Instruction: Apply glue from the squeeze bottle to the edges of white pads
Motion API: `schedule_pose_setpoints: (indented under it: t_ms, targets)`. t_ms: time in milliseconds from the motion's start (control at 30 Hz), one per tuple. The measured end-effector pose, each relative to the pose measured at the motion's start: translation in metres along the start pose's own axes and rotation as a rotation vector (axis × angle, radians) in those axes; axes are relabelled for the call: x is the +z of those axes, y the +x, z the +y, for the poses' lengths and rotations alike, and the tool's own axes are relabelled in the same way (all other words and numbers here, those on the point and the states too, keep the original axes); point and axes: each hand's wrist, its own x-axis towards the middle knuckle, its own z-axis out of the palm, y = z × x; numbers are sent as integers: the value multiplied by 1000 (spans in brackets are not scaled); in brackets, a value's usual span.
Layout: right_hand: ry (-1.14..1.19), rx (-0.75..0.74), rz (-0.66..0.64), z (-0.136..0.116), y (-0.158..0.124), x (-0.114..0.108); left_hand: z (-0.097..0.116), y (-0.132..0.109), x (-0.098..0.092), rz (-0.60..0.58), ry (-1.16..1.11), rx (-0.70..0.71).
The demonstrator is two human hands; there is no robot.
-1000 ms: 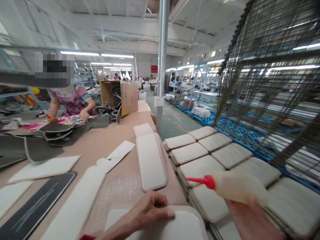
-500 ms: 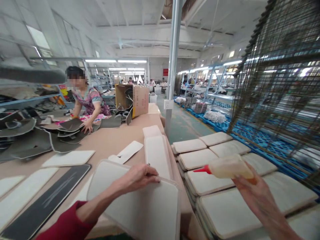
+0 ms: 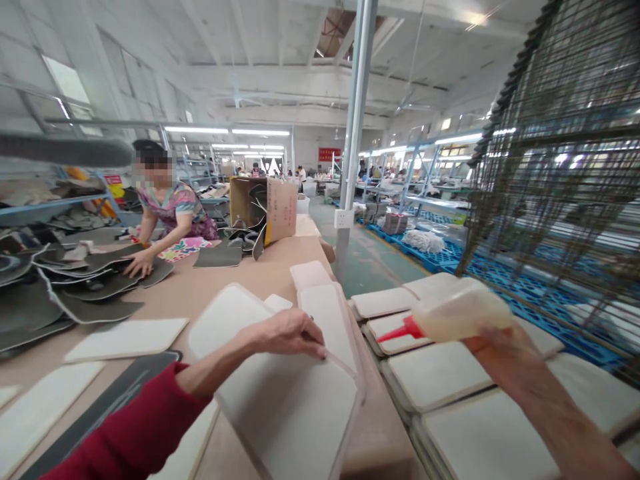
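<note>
My left hand (image 3: 293, 333) pinches the far edge of a white rounded panel (image 3: 295, 407), fingers closed, holding it tilted over the table's near right edge. To the right, my right hand (image 3: 500, 340) is wrapped around a translucent squeeze bottle (image 3: 455, 310) with a red pointed nozzle (image 3: 403, 329). The bottle lies nearly level, nozzle pointing left, with yellowish liquid inside. It is above the stacked white panels (image 3: 445, 373) and apart from the panel in my left hand.
A long brown table (image 3: 250, 270) carries white panels and a dark panel (image 3: 110, 407). A co-worker (image 3: 175, 213) handles dark curved pieces (image 3: 90, 287) across it. Farther back are a cardboard box (image 3: 281, 210) and a metal post (image 3: 356, 120). A wire rack (image 3: 555, 133) stands right.
My left hand has moved slightly right with the panel, which has turned. The squeeze bottle has tipped a little and risen slightly. The co-worker's hand has shifted left.
</note>
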Motion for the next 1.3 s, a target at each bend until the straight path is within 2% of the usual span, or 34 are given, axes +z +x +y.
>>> schedule_pose_setpoints:
  t_ms: [67,200,367,467,600,667,733,967,1100,1200,1300]
  targets:
    - [-80,3,-44,0,3,14,-10,-1,-10,-16,-1,15]
    - [3,-18,-21,3,1,34,-30,-6,-24,-48,-62,41]
    - [-102,-47,19,18,-6,49,-52,-14,-32,-119,-96,57]
    - [-9,-107,47,20,-12,63,-58,-15,-35,-166,-120,82]
    - [87,21,110,17,-21,78,-55,-11,-36,-211,-192,128]
    - [110,110,150,19,-24,80,-51,-8,-36,-234,-181,146]
    - [132,137,169,22,-27,81,-45,-3,-37,-259,-150,163]
    - [134,210,123,29,-32,80,-35,9,-37,-365,-141,220]
    - [133,225,99,30,-32,80,-36,11,-32,-389,-166,210]
    - [90,203,50,19,-32,80,-39,10,-29,-392,-182,190]
    - [68,10,116,5,-26,74,-44,5,-29,-368,-195,169]
